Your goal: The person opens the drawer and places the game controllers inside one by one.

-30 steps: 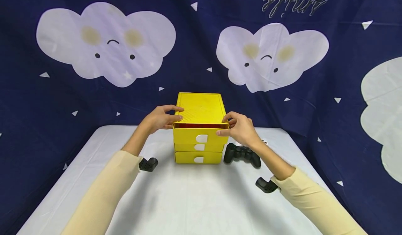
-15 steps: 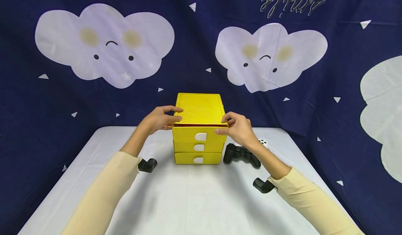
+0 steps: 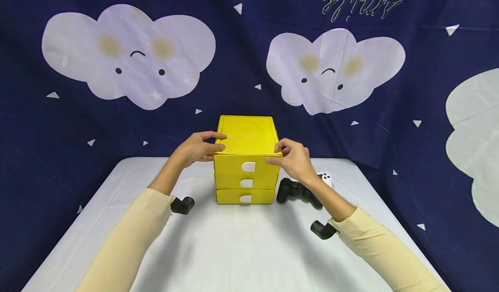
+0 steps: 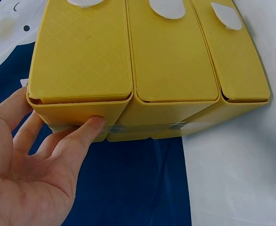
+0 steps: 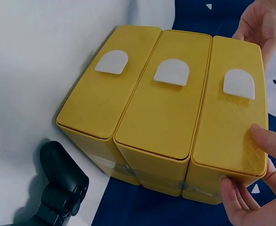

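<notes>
A yellow plastic drawer box (image 3: 249,134) with stacked drawers stands on the table, a white rounded tab on each front. Its top drawer (image 3: 230,164) sits flush with the body. My left hand (image 3: 196,147) holds the upper left corner; the left wrist view shows fingers (image 4: 77,141) along the side wall. At the opposite corner, my right hand (image 3: 297,157) grips the box. In the right wrist view its thumb (image 5: 270,141) presses the top drawer's front while other fingers touch the side wall. The drawers' contents are hidden.
A black game controller (image 3: 298,190) lies right of the box, below my right forearm. Behind it a white object with black dots (image 3: 326,178) is partly hidden by that arm. The white table (image 3: 241,248) ends at a dark blue cloud-patterned cloth (image 3: 241,45).
The top drawer has slid inward from slightly pulled out to flush, and the red-looking gap above its front has gone. My right hand moved slightly inward with it; the left hand stayed put.
</notes>
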Available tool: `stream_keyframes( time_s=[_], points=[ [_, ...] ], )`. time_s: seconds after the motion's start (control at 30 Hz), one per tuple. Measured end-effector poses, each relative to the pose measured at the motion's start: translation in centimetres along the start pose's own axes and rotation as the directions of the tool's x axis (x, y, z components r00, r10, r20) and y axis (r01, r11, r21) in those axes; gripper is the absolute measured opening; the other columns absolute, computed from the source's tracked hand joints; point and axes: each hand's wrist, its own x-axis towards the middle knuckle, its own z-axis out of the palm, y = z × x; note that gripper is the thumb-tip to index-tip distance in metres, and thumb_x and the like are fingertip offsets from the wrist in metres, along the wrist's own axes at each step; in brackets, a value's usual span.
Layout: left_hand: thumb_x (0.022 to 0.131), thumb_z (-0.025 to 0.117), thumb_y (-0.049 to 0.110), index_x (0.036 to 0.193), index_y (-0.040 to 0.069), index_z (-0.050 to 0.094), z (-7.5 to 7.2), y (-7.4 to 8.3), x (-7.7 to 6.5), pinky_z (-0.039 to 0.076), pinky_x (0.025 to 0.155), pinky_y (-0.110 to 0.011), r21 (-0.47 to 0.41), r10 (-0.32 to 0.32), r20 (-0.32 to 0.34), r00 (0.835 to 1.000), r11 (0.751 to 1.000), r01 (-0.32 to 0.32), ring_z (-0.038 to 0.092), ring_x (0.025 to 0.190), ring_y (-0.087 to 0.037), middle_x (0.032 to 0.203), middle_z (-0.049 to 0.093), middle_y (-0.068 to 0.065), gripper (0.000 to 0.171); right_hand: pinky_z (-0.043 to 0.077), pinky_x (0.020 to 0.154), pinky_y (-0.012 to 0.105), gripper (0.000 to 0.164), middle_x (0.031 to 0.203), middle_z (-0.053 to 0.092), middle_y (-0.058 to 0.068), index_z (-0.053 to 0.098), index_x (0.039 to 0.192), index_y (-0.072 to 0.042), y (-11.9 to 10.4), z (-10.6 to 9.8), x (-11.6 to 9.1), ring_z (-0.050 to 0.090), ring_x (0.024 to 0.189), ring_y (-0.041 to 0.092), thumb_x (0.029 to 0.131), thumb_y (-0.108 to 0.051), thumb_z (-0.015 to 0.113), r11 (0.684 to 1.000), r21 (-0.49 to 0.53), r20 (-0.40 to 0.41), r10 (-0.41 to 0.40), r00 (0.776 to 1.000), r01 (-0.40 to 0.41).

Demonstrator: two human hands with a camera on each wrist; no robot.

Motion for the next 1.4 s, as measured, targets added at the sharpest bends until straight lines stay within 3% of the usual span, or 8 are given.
stream_keyframes(
  time_s=[0.3,0.5,1.2,1.4],
  points=[
    [0.098,0.07,0.027,0.145,0.025,0.057,0.0,0.01,-0.05,0.054,0.104,-0.045,0.001,0.003,0.006,1.0,1.0,-0.003,0.057,0.13,-0.033,0.154,0.048,-0.006,0.048,0.043,0.051,0.027,0.03,0.071,0.063,0.007,0.062,0.088,-0.011,0.01,0.39,0.04,0.055,0.062,0.02,0.078,-0.02,0.089,1.0,-0.004,-0.046,-0.025,0.999,0.025],
    [0.098,0.07,0.026,0.145,0.025,0.057,0.0,0.1,-0.11,0.054,0.105,-0.045,-0.001,0.003,0.01,1.0,1.0,-0.003,0.057,0.131,-0.033,0.154,0.048,-0.006,0.049,0.044,0.052,0.028,0.031,0.071,0.063,0.006,0.063,0.086,-0.011,0.07,0.55,-0.03,0.055,0.062,0.02,0.077,-0.02,0.09,1.0,-0.01,-0.082,-0.025,0.996,0.025],
    [0.098,0.069,0.026,0.146,0.023,0.055,-0.17,-0.05,-0.01,0.051,0.107,-0.046,-0.002,0.003,0.016,1.0,1.0,-0.003,0.056,0.132,-0.034,0.155,0.047,-0.008,0.05,0.037,0.047,0.026,0.031,0.066,0.059,0.003,0.062,0.086,-0.014,0.09,0.75,0.04,0.051,0.059,0.019,0.077,-0.023,0.09,1.0,0.004,-0.093,-0.008,0.996,0.008],
    [0.098,0.069,0.026,0.147,0.023,0.055,-0.12,-0.18,0.06,0.051,0.108,-0.046,-0.016,-0.001,0.017,1.0,1.0,0.001,0.056,0.132,-0.034,0.156,0.047,-0.008,0.05,0.043,0.051,0.027,0.03,0.07,0.061,0.005,0.062,0.088,-0.012,0.28,0.86,-0.12,0.054,0.063,0.02,0.078,-0.021,0.089,0.999,0.001,-0.092,-0.034,0.995,0.035]
  ],
)
